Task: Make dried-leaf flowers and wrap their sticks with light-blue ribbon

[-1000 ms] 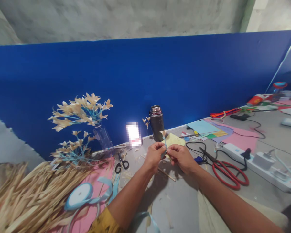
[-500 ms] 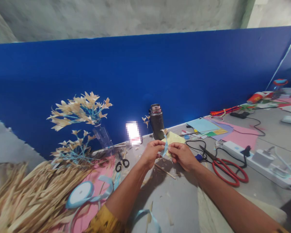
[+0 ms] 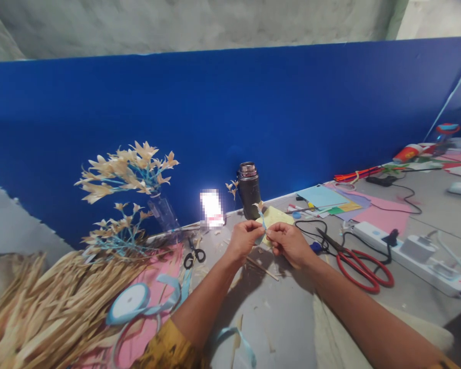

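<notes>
Blue partition [image 3: 223, 113] beyond a gray tabletop [image 3: 288, 312]
Behind the partition rises a mottled gray wall [image 3: 200, 28], with a brighter, paler wall section [image 3: 438, 20] at far right; a whitish seam [image 3: 451, 95] slants down the partition's right end, and a pale gray surface [image 3: 13, 220] slopes at left.

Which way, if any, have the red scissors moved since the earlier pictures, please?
No, the red scissors have not visibly moved: against the power strip, they lie in the same place. Both share the small shift in the picture.
</notes>
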A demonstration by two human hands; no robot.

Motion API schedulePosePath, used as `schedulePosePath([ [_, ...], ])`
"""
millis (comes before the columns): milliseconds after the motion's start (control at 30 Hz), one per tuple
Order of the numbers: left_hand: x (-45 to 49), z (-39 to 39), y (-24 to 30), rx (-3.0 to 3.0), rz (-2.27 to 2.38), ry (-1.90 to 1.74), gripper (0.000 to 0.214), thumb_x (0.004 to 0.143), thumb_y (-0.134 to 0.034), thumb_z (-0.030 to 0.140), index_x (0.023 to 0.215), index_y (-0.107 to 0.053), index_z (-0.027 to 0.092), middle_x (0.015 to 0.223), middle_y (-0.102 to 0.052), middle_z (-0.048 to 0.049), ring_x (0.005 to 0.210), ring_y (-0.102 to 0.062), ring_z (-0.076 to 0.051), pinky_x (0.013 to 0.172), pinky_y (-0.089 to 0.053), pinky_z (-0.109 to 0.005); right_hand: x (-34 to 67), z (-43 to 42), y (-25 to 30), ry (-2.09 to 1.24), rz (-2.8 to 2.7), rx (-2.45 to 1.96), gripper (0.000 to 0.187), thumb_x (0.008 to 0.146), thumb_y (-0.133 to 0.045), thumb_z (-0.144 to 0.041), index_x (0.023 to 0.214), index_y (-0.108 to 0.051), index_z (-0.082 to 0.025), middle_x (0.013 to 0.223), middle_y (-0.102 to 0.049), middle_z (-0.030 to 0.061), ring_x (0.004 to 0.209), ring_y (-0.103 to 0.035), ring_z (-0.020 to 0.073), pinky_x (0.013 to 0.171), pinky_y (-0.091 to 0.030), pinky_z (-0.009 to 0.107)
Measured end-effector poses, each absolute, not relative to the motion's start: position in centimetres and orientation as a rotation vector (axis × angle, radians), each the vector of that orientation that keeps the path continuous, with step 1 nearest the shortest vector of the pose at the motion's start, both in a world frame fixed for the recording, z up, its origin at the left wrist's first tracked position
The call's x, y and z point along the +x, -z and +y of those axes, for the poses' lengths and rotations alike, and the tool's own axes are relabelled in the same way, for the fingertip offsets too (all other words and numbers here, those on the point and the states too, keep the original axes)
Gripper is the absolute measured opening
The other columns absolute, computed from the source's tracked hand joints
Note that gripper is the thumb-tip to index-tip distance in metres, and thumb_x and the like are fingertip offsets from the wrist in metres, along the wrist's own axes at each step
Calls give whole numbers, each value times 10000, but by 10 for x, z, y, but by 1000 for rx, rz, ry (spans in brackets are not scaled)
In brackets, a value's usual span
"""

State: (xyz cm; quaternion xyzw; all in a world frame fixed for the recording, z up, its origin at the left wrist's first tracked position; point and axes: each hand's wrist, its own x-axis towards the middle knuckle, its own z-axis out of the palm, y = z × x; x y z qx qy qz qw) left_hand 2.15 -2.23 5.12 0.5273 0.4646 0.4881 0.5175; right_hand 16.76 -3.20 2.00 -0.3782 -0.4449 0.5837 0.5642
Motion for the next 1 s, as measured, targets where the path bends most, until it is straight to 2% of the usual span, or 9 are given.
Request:
schedulePosePath([
  [167, 29, -27, -49, 1165, 1030, -1161, 205, 624, -739, 314, 717, -619, 177, 658, -574, 24, 574, -504, -99, 549, -364, -231, 163, -36, -25, -1405, -1021, -878, 470, 545, -877, -496, 713, -554, -198, 551, -565, -53, 439, -477, 83, 406, -427, 213],
  [300, 33, -27, -46, 1181, 1013, -1149, 170, 658, -681, 300, 688, -559, 186, 642, -537, 33, 567, -504, -97, 565, -381, -231, 165, -39, -30, -1405, -1049, -892, 447, 534, -876, -462, 719, -565, -199, 548, -569, -55, 446, -497, 95, 415, -442, 222],
  [400, 34, -28, -45, 1235, 1056, -1153, 163, 687, -672, 303, 707, -562, 184, 672, -567, 16, 609, -540, -108, 590, -408, -236, 173, -37, -35, -1369, -1063, -918, 394, 558, -873, -414, 769, -627, -190, 555, -547, -68, 454, -461, 80, 390, -377, 185],
  [533, 37, -33, -47, 1250, 968, -1039, 188, 715, -674, 307, 725, -532, 184, 666, -611, 5, 571, -563, -105, 592, -429, -246, 185, -32, -40, -1363, -1064, -907, 376, 631, -835, -493, 753, -682, -172, 605, -538, -47, 483, -396, 62, 385, -289, 163],
  [700, 43, -40, -44, 1264, 929, -1006, 207, 709, -684, 296, 726, -509, 187, 643, -621, 14, 508, -557, -93, 542, -429, -235, 191, -29, -40, -1346, -1019, -870, 418, 573, -886, -509, 673, -710, -144, 558, -471, -52, 495, -352, 56, 399, -240, 175],
  [900, 47, -44, -44, 1395, 1017, -1004, 123, 731, -612, 221, 722, -490, 202, 658, -649, -2, 501, -598, -122, 467, -403, -223, 190, -27, -37, -1313, -918, -833, 431, 506, -920, -497, 668, -720, -152, 674, -637, 13, 523, -418, 70, 419, -280, 202],
  [1000, 48, -44, -44, 1505, 1094, -1023, 85, 741, -555, 171, 703, -488, 206, 623, -631, 7, 476, -571, -116, 454, -395, -223, 189, -25, -34, -1306, -884, -821, 428, 509, -923, -490, 685, -720, -157, 711, -662, 27, 534, -448, 80, 421, -301, 205],
])
